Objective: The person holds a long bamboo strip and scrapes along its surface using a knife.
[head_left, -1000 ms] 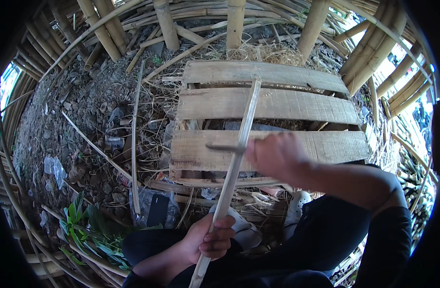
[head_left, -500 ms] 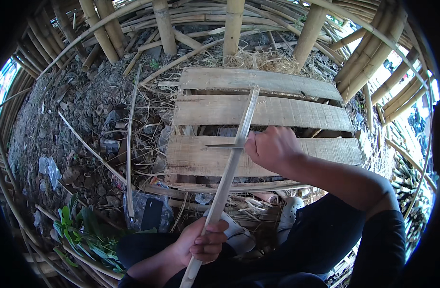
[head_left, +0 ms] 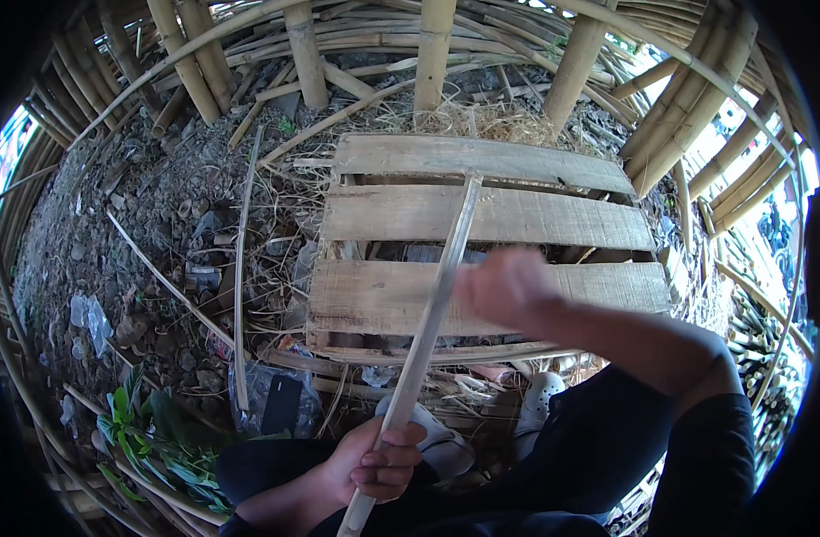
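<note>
Left hand [head_left: 374,461] clamped around a pale strip [head_left: 419,353], fingers curled over! At its one o'clock, the right hand [head_left: 508,286], a closed, blurred fist; what's in it, I can't tell. Looks like a working stroke on the strip; the next move calls for a firm left anchor and a controlled right. The strip runs from the left hand toward half past twelve, at the fist's nine, across the slatted worktop [head_left: 490,215]. Leafy sprigs [head_left: 150,438], left hand's nine!

Rough bamboo work yard: upright posts [head_left: 434,55], earth ground [head_left: 155,192], cut-pole pile [head_left: 771,376].
</note>
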The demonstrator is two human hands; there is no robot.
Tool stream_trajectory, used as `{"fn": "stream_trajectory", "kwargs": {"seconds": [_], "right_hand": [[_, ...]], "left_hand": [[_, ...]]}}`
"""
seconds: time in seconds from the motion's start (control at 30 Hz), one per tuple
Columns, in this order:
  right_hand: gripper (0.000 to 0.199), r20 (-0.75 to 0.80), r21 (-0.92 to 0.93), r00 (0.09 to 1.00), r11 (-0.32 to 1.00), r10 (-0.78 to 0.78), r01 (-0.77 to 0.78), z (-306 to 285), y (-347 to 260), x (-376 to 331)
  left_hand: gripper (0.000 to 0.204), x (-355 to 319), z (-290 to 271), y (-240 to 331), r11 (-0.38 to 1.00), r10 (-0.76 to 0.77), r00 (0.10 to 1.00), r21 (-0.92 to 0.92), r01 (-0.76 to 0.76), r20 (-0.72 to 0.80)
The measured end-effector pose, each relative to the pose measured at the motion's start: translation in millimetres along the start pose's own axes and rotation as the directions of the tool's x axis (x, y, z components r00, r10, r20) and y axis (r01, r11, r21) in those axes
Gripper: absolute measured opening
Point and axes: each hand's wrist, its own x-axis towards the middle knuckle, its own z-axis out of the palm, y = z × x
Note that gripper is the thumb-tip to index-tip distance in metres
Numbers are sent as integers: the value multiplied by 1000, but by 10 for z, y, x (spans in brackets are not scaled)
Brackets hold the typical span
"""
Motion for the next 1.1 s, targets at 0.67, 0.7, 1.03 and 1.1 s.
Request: {"fn": "stream_trajectory", "kwargs": {"seconds": [0.67,0.7,1.03,1.1], "right_hand": [[44,-231,-171,973,983,28,-69,55,225,55],[47,-34,15,996,997,81,-81,-85,-23,-20],[42,-148,-77,972,982,-182,172,32,93,-31],[42,-103,-128,992,990,-68,54,62,364,165]], "left_hand": [[32,24,64,-8,999,33,996,30,-31,-87],[32,-2,50,-2,999,44,995,33,-42,-86],[34,-16,-38,-3,995,47,993,88,-38,-106],[35,0,-31,-4,994,42,994,101,-33,-96]]}}
